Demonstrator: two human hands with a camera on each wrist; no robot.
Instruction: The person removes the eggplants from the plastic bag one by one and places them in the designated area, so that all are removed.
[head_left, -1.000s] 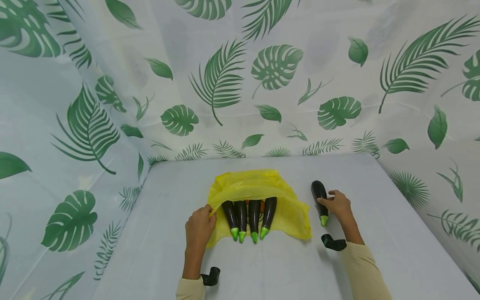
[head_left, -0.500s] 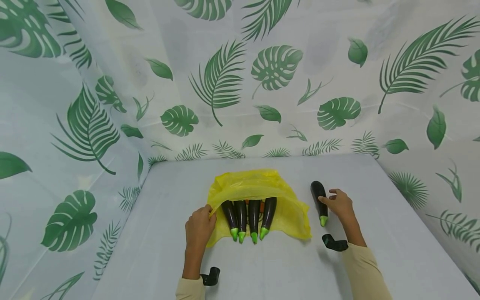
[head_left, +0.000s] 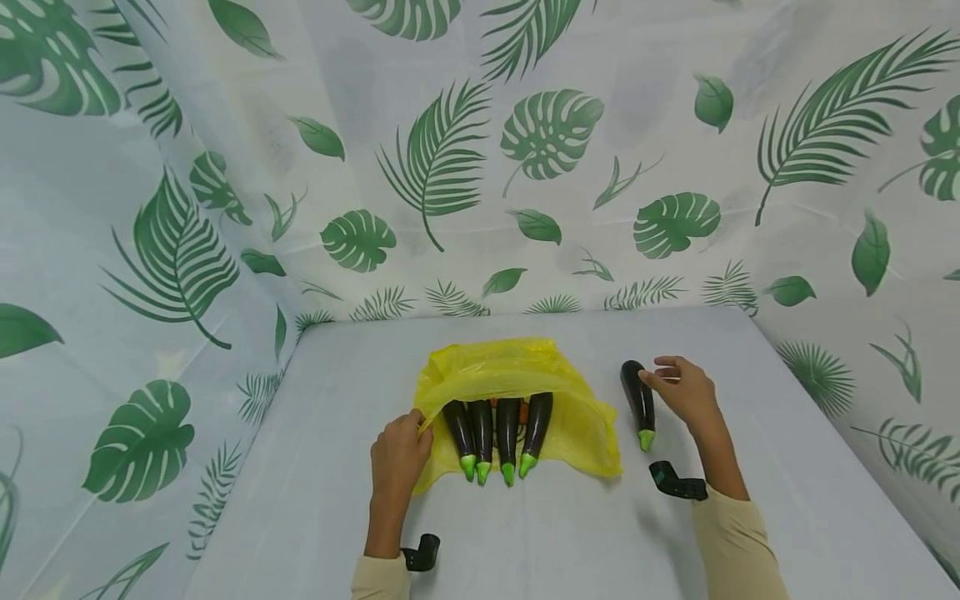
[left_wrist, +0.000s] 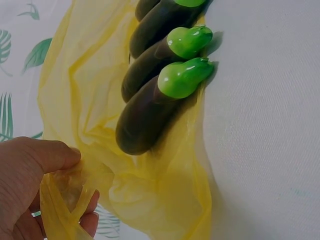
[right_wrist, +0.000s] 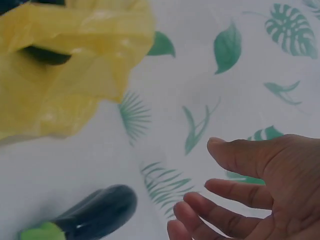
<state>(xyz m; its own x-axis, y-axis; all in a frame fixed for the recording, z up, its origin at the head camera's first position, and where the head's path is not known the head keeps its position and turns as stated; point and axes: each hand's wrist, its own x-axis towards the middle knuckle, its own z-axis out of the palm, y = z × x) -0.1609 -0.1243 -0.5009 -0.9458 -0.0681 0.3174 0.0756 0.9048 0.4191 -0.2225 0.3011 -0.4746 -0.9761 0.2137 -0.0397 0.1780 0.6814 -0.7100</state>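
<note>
A yellow plastic bag (head_left: pixel 487 367) lies on the table with its mouth toward me. Several dark eggplants (head_left: pixel 508 429) with green stem ends sit side by side in its mouth, their far ends hidden under the film. My left hand (head_left: pixel 400 454) pinches the left edge of the opening and holds it up; in the left wrist view the film runs between thumb and fingers. A lone eggplant (head_left: pixel 637 404) lies right of the bag, green end toward me. Beside its upper part hovers my right hand (head_left: pixel 686 392), fingers loosely spread, holding nothing; the right wrist view shows it apart from the eggplant.
The table (head_left: pixel 315 500) has a plain white cover. Leaf-printed sheets (head_left: pixel 465 167) hang behind it and along both sides. Each wrist carries a small black camera (head_left: pixel 677 482).
My right hand has lifted off the lone eggplant and shifted slightly up and right, its fingers opening. That eggplant stays almost in place. My left hand and the bag keep their places.
</note>
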